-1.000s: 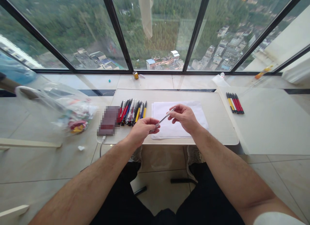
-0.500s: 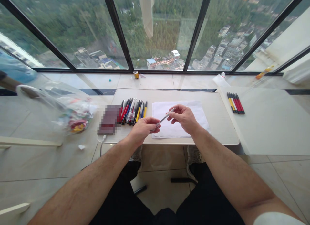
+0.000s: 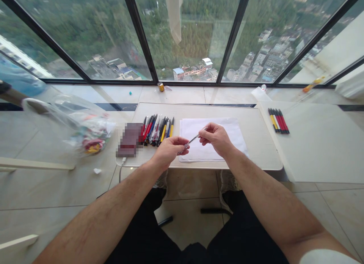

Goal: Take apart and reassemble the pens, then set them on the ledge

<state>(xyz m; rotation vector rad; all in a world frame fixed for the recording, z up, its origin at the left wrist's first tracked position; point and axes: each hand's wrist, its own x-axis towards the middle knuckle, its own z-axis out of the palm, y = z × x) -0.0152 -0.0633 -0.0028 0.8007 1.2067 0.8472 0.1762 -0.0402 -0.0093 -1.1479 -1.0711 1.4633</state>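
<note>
Between both hands, a slim clear pen (image 3: pixel 193 139) is held slantwise above white sheets of paper (image 3: pixel 189 128). Its lower left end sits in the closed fingers of my left hand (image 3: pixel 172 150). At the upper right end, the thumb and fingers of my right hand (image 3: pixel 214 135) pinch it. Left of the paper lies a row of several pens (image 3: pixel 156 130) in red, blue, black, clear and yellow. Farther right, on a white board, is a smaller group of yellow and red pens (image 3: pixel 278 120) with black ends.
A blurred-out dark red object (image 3: pixel 129 140) with a cable lies at the left end of the low table (image 3: pixel 256 142). A plastic bag (image 3: pixel 91 131) of wrappers stands on the left. A small can (image 3: pixel 160 87) is by the window. The white board (image 3: pixel 321 142) extends to the right.
My right hand's fingers have closed more tightly around the upper end of the pen. The whole view has shifted slightly. My left hand keeps its grip.
</note>
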